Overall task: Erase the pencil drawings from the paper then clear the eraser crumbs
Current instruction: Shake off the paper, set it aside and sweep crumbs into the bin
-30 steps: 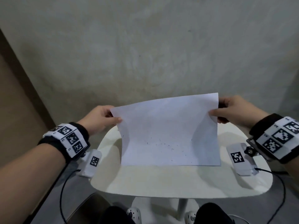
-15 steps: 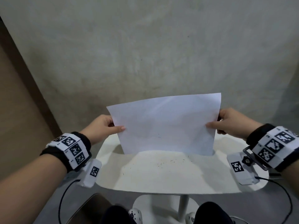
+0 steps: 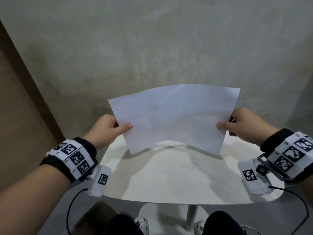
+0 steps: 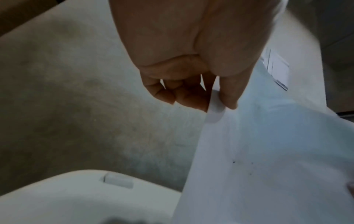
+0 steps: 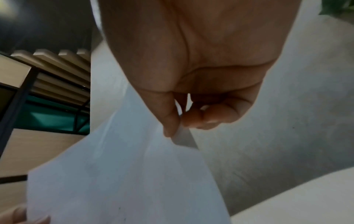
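A white sheet of paper hangs lifted above the far part of the small white table, bowed between my two hands. My left hand pinches its left edge, thumb on the front and fingers behind, as the left wrist view shows. My right hand pinches the right edge the same way. Dark eraser crumbs lie scattered on the tabletop below the sheet. A few specks still cling to the paper. No eraser is visible.
The table stands against a grey wall, with a brown panel at the left. My shoes and the table's pedestal show below the near edge. Cables hang from both wrist units.
Both hands have raised the paper off the table and tilted it up toward the wall. The crumbs that lay on the sheet now lie on the tabletop.
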`<state>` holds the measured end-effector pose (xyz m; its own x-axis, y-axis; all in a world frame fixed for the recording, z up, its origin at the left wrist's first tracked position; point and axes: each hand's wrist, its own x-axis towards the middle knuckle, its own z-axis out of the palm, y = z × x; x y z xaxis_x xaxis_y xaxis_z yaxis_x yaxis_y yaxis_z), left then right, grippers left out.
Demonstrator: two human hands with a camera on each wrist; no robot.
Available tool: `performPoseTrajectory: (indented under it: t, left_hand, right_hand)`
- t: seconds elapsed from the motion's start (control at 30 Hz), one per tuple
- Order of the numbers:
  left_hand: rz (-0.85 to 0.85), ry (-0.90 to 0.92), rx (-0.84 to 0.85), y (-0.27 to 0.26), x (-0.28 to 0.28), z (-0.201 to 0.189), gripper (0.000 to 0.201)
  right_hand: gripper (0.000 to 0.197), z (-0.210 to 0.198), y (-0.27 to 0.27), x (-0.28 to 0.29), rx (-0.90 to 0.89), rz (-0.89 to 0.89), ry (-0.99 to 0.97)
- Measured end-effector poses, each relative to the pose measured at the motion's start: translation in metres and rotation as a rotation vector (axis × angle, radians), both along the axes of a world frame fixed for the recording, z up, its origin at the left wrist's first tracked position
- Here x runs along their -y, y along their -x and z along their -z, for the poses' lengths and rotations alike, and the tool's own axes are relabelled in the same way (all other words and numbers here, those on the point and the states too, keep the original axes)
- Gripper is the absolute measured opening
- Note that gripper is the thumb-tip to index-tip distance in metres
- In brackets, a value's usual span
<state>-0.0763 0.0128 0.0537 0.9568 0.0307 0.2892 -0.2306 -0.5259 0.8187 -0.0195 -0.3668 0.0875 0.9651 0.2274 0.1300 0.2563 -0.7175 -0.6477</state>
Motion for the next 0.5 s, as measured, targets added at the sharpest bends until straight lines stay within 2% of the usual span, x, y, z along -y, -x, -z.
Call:
performPoseTrajectory:
  t: [0.13, 0.17, 0.27, 0.3, 0.43, 0.5]
  left_hand:
    - [0.005, -0.239, -0.173, 0.000, 0.001, 0.006, 0.012]
    - [-0.018, -0.235, -0.151, 0.000, 0.001, 0.003, 0.010]
    - [-0.023, -0.022, -0.005, 0.002, 0.003, -0.006, 0.011]
    - [-0.011, -0.016, -0.008, 0.002, 0.004, -0.007, 0.011]
    - [0.040, -0.319, -0.212, 0.000, 0.001, 0.003, 0.013]
    - [0.047, -0.216, -0.161, 0.001, 0.004, 0.000, 0.018]
  right_hand:
    - [0.012, 0.004, 0.001, -0.008, -0.053, -0.030, 0.203]
    - [0.011, 0.003, 0.001, -0.009, -0.037, -0.022, 0.200]
    - [0.023, -0.005, 0.001, -0.007, 0.030, 0.008, 0.048]
    - [0.023, -0.005, 0.002, -0.007, 0.026, 0.007, 0.040]
    - [0.011, 0.005, -0.001, -0.013, -0.052, -0.028, 0.244]
    - [0.011, 0.002, -0.002, -0.014, -0.052, -0.015, 0.206]
